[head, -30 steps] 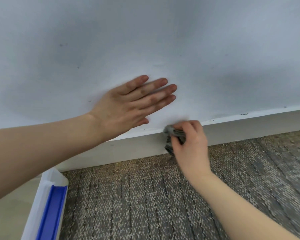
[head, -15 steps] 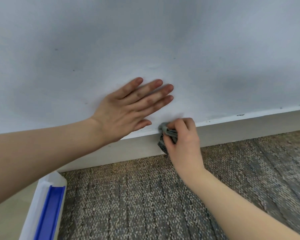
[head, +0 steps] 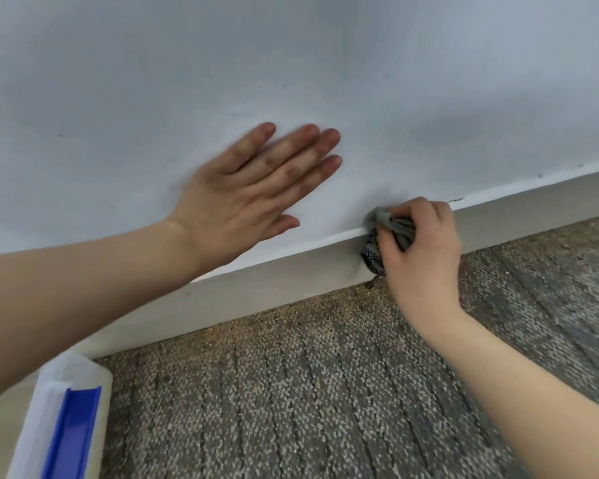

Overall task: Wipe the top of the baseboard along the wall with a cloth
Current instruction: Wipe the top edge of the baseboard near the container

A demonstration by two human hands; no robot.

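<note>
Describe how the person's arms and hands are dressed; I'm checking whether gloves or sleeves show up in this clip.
Both hands are bare: no gloves, rings, watch or bracelet on the left hand or the right hand. Both forearms are uncovered as far as the picture's edge, so no sleeve shows. The fingernails look short and unpainted.

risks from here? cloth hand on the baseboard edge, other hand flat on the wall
1. The cloth is bunched small in the right hand, so it may skip parts of the baseboard top.
2. Dark specks sit further along that edge and could smear onto the wall.
3. The left hand pressed flat may mark the wall.
</note>
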